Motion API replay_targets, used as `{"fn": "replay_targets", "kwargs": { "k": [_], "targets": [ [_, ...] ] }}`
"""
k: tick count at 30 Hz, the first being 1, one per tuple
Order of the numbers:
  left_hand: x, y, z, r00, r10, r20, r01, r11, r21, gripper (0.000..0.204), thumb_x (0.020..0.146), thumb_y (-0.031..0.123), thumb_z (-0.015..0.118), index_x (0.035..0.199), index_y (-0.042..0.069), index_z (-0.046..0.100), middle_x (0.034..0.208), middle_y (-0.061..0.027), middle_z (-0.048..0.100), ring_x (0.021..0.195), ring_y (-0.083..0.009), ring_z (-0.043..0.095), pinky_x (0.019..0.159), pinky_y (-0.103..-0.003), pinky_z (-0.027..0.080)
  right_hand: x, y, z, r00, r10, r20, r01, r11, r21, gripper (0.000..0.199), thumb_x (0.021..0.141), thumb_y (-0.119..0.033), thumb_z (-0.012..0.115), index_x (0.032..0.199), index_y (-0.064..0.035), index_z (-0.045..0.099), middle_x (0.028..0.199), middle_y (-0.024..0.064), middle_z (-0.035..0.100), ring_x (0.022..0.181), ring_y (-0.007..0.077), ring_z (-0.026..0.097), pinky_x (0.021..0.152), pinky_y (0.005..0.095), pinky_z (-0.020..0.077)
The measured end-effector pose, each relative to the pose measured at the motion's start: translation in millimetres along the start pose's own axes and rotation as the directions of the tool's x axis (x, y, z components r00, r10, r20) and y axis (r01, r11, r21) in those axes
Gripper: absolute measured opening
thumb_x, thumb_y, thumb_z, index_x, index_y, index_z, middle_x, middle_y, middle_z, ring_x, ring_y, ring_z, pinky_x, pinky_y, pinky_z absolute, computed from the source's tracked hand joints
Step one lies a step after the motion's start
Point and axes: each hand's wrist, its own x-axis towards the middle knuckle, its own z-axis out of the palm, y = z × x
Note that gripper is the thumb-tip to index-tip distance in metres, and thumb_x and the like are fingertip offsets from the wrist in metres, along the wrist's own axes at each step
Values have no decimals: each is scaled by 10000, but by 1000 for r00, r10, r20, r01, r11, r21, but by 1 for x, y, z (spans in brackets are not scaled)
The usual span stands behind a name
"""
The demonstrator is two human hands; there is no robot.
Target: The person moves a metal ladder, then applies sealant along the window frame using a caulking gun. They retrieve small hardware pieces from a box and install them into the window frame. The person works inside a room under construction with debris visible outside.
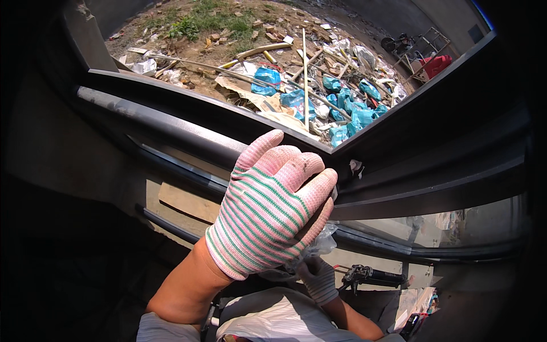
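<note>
My left hand (pixel 268 208), in a pink-and-white knit glove with green stripes, is raised in front of the dark window frame (pixel 393 165). Its fingers are bent and its thumb is drawn in toward the index finger. Whatever lies between them is hidden behind the hand. Lower down, my right hand (pixel 318 280) wears a pale knit glove. It is closed at a crumpled piece of clear plastic (pixel 323 242), partly covered by my left hand.
A black handle grip (pixel 387 277) with a lever is right of my right hand. Dark rails (pixel 182 165) cross below the opening, near a brown board (pixel 188 204). Outside lie rubble, poles and blue bags (pixel 347 105); a red object (pixel 437 66) is at far right.
</note>
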Motion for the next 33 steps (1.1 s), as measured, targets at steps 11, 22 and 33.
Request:
{"fn": "replay_targets", "kwargs": {
  "k": [11, 22, 33],
  "targets": [
    [-118, 14, 29, 928, -318, -196, 257, 924, -283, 294, 781, 24, 756, 1072, 49, 720, 986, -116, 701, 905, -297, 665, 819, -380, 530, 2, 1, 0, 998, -33, 62, 22, 986, 163, 104, 1009, -124, 675, 1005, -23, 653, 872, 10, 668, 768, 59, 581, 689, 225, 490],
    [-197, 55, 70, 844, -461, 275, 506, 854, -121, 164, 897, 182, 700, 1007, 60, 712, 853, -128, 715, 729, -316, 703, 660, -396, 571, 10, -19, 17, 992, -84, 93, 70, 986, 151, 115, 1000, -123, 689, 1024, -20, 646, 842, -1, 652, 743, 52, 577, 682, 219, 496],
    [-222, 30, 128, 454, -684, 571, 617, 704, 352, 408, 985, 465, 578, 1108, 82, 644, 875, -170, 745, 836, -391, 733, 737, -505, 566, 19, -5, 40, 965, -202, 166, 200, 979, 30, 135, 987, -143, 699, 1019, -14, 673, 797, 22, 676, 711, 71, 601, 669, 247, 514]
  ]
}}
